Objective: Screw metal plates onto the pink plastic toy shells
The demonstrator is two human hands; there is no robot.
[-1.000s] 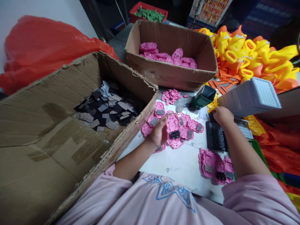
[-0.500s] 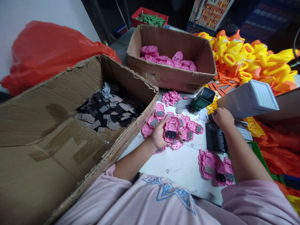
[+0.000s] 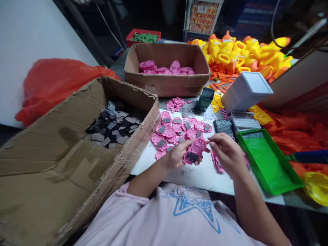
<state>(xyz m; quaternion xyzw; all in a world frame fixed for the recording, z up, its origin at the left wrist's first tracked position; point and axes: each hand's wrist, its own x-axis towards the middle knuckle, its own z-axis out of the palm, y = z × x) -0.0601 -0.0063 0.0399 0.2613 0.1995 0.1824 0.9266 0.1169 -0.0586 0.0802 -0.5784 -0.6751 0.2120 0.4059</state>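
Observation:
My left hand (image 3: 178, 154) is closed around a pink plastic shell (image 3: 199, 146) with a black rectangular piece (image 3: 192, 156) at its near end. Thumb and fingertips of my right hand (image 3: 227, 152) are pinched together at the shell's right edge. Whatever they hold is too small to make out. Behind and left of the hands lies a spread of similar pink shells (image 3: 169, 133), several bearing grey or black rectangles. More pink shells (image 3: 216, 162) lie on the white sheet (image 3: 176, 181), partly hidden beneath my right hand.
A large carton (image 3: 128, 153) with dark flat pieces stands left. Behind is a carton (image 3: 169, 85) of pink shells. To the right are a black studded tray (image 3: 223, 128), a green tray (image 3: 282, 171) and a white block-like stack (image 3: 246, 90). Yellow toys (image 3: 230, 51) are piled behind.
My right hand has come from beside the white stack to the pink shell in my left hand. The head view has shifted, uncovering the green tray.

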